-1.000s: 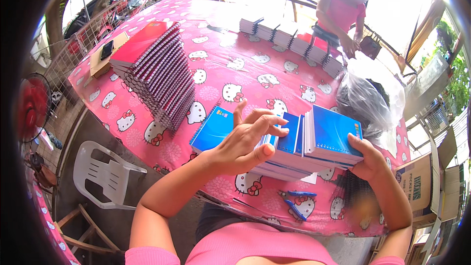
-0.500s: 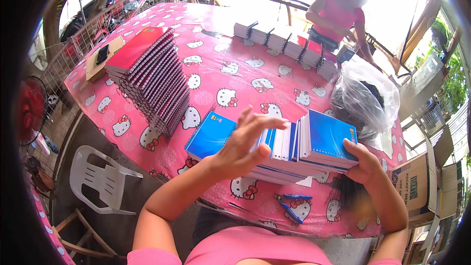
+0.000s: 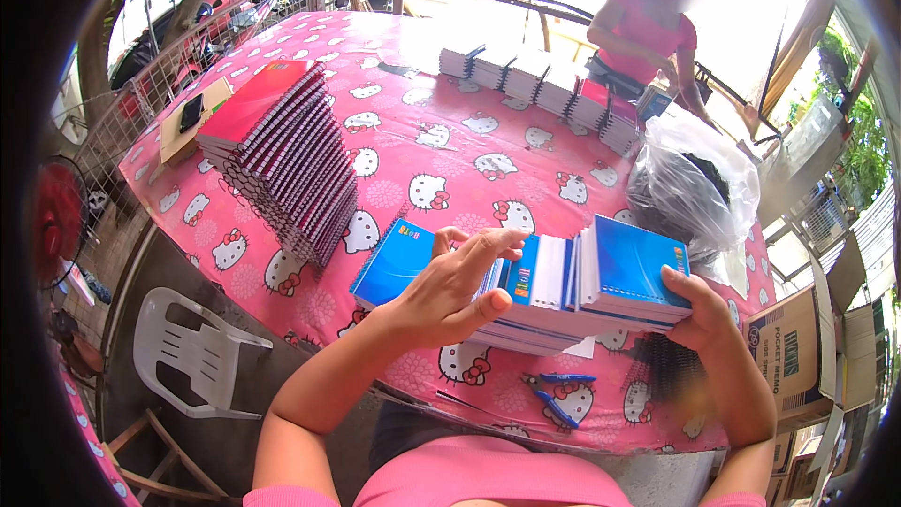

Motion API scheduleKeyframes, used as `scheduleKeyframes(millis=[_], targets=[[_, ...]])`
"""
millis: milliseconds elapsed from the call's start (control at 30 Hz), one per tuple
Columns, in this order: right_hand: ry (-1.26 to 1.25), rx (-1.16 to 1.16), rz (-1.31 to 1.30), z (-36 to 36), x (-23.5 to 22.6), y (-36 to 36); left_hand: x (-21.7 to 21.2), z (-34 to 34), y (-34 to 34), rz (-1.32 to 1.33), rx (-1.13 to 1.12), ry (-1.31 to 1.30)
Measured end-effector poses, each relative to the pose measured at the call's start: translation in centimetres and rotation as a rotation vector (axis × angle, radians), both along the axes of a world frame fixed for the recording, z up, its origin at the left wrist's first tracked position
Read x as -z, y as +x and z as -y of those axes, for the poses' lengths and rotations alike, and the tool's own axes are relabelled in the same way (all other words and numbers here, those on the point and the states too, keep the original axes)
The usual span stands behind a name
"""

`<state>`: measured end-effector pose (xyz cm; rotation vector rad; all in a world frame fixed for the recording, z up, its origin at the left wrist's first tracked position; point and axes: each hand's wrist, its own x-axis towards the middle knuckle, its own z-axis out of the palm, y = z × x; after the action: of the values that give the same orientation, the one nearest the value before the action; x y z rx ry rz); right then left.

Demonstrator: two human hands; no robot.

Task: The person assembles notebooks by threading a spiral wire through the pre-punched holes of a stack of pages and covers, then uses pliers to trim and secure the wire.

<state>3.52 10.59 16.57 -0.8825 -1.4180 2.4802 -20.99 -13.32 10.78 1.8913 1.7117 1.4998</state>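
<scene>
A stack of blue-covered notebooks [image 3: 638,268] stands fanned out in front of me, white page edges showing between some covers. My right hand [image 3: 699,305] grips its right end, thumb on the top cover and fingers underneath. Over the stack's left part hovers my left hand [image 3: 460,277], fingers bent but apart from the thumb, with nothing held; whether its fingertips touch a cover I cannot tell. Another blue notebook [image 3: 389,263] lies left of that hand, partly covered by it. Blue-handled cutting pliers [image 3: 563,394] rest on the table nearer to me.
A tall pile of red spiral notebooks [image 3: 282,160] stands on the pink patterned tablecloth [image 3: 432,155]. Further back are a row of notebooks [image 3: 526,80] and a plastic bag [image 3: 699,188]. Another person [image 3: 648,33] works beyond. Beside the table are a white chair [image 3: 197,352] and cardboard boxes [image 3: 798,347].
My left hand's fingers have curled and dropped a little toward the stack. A blue cover now lies exposed beside them, where mostly page edges showed. My right hand keeps its grip.
</scene>
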Motion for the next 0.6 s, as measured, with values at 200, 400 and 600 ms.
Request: scheduleKeyframes(millis=[200, 400, 600], targets=[[0.251, 0.21, -0.22, 0.4, -1.1, 2.2, -1.6, -0.9, 0.4, 0.238, -0.032, 0.031], [0.633, 0.137, -0.518, 2.8, -2.4, -2.4, -6.7, -5.5, 1.7, 0.757, 0.108, 0.132], [1.352, 0.121, -0.467, 1.9, 2.6, -3.7, -6.0, -4.9, 2.0, 0.273, 0.055, -0.062]])
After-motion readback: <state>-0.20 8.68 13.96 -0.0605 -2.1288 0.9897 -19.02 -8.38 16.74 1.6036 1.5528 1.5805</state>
